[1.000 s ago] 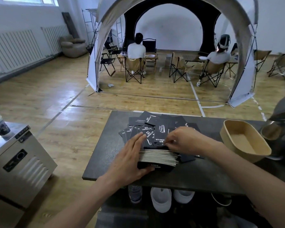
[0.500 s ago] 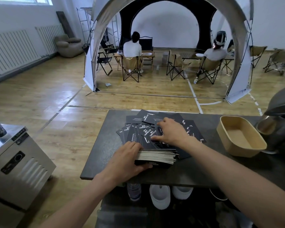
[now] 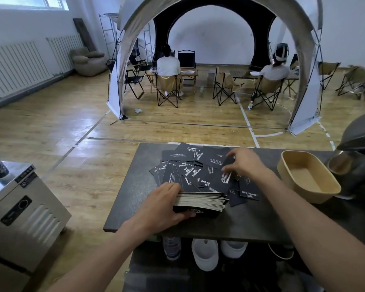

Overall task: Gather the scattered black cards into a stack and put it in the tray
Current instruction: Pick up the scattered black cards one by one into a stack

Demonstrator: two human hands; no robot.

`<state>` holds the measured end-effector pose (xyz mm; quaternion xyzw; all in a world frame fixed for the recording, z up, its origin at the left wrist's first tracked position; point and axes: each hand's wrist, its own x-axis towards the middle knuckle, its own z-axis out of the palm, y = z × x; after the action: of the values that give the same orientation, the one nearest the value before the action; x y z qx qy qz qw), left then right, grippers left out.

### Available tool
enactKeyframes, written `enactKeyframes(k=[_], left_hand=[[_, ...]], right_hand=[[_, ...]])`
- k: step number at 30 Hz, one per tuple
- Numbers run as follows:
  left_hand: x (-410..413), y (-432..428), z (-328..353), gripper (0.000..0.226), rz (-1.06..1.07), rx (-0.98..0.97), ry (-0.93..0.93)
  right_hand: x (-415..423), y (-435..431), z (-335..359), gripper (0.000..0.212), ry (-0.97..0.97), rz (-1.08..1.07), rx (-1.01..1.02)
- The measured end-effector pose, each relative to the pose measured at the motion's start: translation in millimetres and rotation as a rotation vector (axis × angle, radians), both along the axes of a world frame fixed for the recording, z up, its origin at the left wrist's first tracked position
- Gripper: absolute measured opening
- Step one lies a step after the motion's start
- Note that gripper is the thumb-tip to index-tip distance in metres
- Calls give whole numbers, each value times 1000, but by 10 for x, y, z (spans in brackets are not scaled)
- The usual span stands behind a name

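Stack (image 3: 200, 202) lies flat, long axis left-right, gripped by left hand (image 3: 162, 205).

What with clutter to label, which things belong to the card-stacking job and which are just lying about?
Job: stack, gripped by left hand; scattered cards under right hand; tray.
Lying about: steel cabinet; bottle and white bowls under the table.
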<state>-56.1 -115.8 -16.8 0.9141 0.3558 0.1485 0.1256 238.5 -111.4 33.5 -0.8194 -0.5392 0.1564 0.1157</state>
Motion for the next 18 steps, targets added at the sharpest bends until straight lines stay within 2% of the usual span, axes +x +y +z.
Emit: enactKeyframes(k=[2,4,6,8,10,12,13,14,16,18], left_hand=[[-2,3,-1,53,-3,5,-8],[0,2,-20,68,-4,-7,-25],[11,-6,-35,93,-7,-24,-63],[26,-3,-53,114,2,-34,-108],[33,-1,-59,119,4,-31,-128],[36,5,-66,102,-30,3,-112],[35,10,-72,86,-52,36,-95],[32,15,-72,73,-64,62,-78],[30,19,-65,61,-59,67,-67],[32,26,-67,58,-51,62,-73]], right_hand=[[167,-108,97,22,382,-41,94],[199,-294,213,16,705,-16,185],[180,-428,186,17,786,41,322],[92,-525,55,17,678,189,258],[-16,-624,-66,11,585,374,9],[-56,-643,-55,28,676,385,-80],[-53,-599,-59,36,749,315,-31],[-14,-516,-79,38,716,232,81],[104,-296,-163,32,360,128,276],[147,-147,-322,45,107,184,214]])
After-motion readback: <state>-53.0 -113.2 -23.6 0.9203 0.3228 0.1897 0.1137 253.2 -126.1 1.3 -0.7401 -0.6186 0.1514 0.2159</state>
